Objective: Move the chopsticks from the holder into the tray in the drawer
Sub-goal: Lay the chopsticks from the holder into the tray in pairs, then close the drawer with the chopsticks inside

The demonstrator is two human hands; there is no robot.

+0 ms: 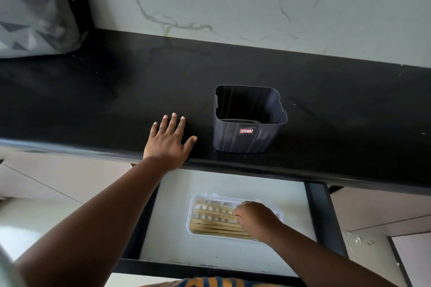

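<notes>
A black worktop [116, 91] is seen running across the view below a marble-patterned wall. A dark square holder [247, 137] is stood upright on it near the front edge, its inside shown dark. The left hand [169, 140] is laid flat on the worktop just beside the holder, fingers spread. Below the front edge an open drawer [172, 193] is seen, on whose pale floor a white tray [193, 207] is set, with chopsticks [210, 226] laid lengthwise in it.

chopsticks [217, 226]: right ends hidden under the right hand [254, 218].
tray [193, 214]: right wall covered by that hand and wrist.
drawer [319, 216]: back part hidden beneath the desk [93, 100] edge.
holder [249, 137]: sticker print too small to read.
</notes>
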